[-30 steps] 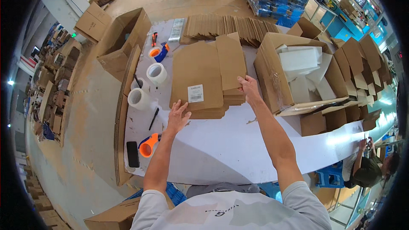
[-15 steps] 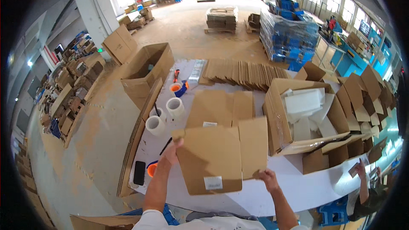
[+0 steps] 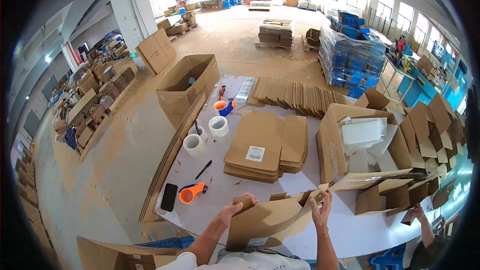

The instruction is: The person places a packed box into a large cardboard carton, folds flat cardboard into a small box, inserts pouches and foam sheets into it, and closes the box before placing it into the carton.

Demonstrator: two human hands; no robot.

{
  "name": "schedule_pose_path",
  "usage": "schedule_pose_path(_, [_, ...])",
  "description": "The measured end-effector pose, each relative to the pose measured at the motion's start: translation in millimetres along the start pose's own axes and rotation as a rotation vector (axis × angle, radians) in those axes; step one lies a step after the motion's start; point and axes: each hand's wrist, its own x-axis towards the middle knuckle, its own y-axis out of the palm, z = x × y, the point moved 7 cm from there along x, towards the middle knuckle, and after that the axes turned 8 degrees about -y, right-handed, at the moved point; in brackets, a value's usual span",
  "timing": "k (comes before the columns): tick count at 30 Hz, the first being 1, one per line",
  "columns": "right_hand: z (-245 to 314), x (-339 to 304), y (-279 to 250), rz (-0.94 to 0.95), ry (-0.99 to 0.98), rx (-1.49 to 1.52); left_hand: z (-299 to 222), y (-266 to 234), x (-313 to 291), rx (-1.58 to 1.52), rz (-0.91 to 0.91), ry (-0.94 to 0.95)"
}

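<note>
At the table's near edge I hold a brown cardboard box [image 3: 264, 220], partly unfolded, tilted toward me, its flaps standing up. My left hand [image 3: 237, 209] grips its left upper edge with the fingers over the rim. The fingers of my right hand [image 3: 320, 210] are closed on a flap at the right end. A pale label shows low on the box's near side. Just beyond it lies a stack of flat folded boxes [image 3: 265, 142], the top one bearing a white label. To the left of my left hand rests an orange and blue tape dispenser [image 3: 192, 193].
A black phone [image 3: 169, 197], a pen [image 3: 203, 169] and clear tape rolls [image 3: 194, 145] lie on the left. An open carton [image 3: 327, 162] of white foam pieces stands right, beside opened boxes [image 3: 385, 197]. Cardboard sheets [image 3: 300, 97] line the back. A co-worker's hand [image 3: 419, 212] shows far right.
The box has come off the stack toward me and turned from nearly flat to partly unfolded. Both hands moved nearer to me. My view shifted, and the tape dispenser is now uncovered.
</note>
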Motion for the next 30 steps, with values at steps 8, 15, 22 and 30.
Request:
schedule_pose_path(8, [25, 1, 21, 0.249, 0.062, 0.404, -31, -52, 2, 0.705, -0.667, 0.362])
schedule_pose_path(15, [-29, -10, 27, -0.142, 0.276, 0.766, -16, -79, 19, 0.761, -0.775, 0.591])
schedule_pose_path(22, [-69, -19, 34, 0.079, 0.3, 0.579, 14, -117, 29, 0.615, -0.589, 0.282])
schedule_pose_path(30, [-44, -40, 39, 0.664, 0.426, 0.483, 34, -114, -5, 0.274, -0.487, 0.006])
